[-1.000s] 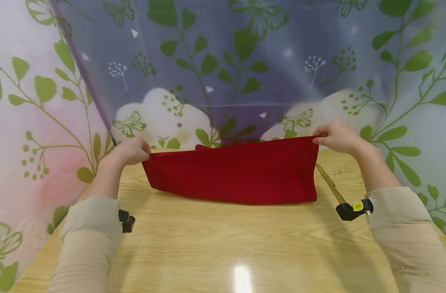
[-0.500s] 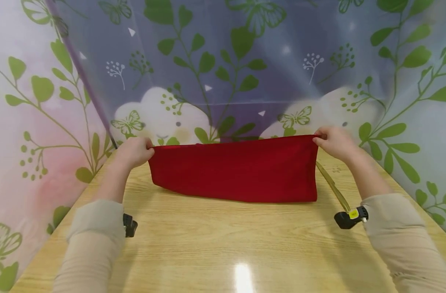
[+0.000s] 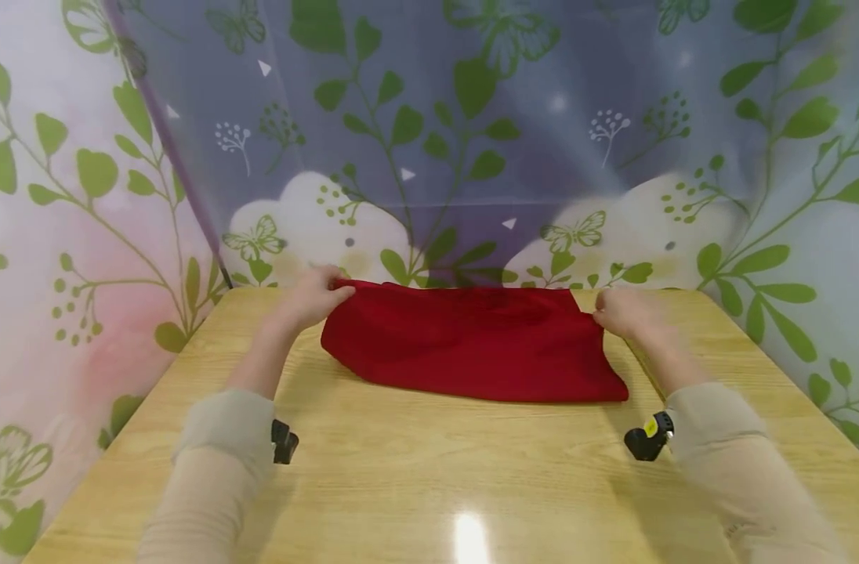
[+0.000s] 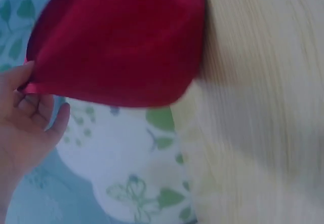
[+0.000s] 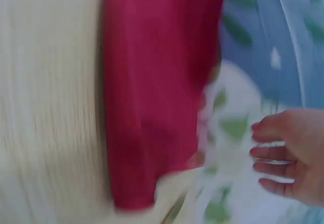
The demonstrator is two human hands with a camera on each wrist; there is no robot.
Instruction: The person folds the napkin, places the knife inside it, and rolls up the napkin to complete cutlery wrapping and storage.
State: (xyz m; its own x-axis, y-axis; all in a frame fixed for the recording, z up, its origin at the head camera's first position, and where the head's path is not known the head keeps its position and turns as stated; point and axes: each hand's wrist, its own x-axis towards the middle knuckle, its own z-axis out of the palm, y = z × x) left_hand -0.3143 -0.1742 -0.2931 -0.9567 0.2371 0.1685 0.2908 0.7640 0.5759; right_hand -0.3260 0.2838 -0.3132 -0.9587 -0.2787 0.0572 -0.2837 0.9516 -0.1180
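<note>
A red cloth [image 3: 472, 345] lies folded across the far part of the wooden table, its left end lifted. My left hand [image 3: 313, 296] pinches its upper left corner between thumb and fingers; in the left wrist view the cloth [image 4: 121, 46] hangs down from that pinch. At the cloth's right end is my right hand [image 3: 621, 313]. The right wrist view shows that hand [image 5: 291, 155] with fingers loosely extended and parted from the fabric, nothing between them. The cloth's right front corner sticks out past the rest.
A thin golden-brown strip [image 3: 644, 362] lies on the table [image 3: 415, 478] at the right, mostly covered by my right forearm. A patterned curtain [image 3: 436, 141] with leaves and clouds stands along the back and sides. Small black cameras [image 3: 284, 442] sit on both wrists.
Both hands have moved inward, the left to the right and the right slightly left and down. The right hand has let go of the cloth, and that end has sunk and crumpled.
</note>
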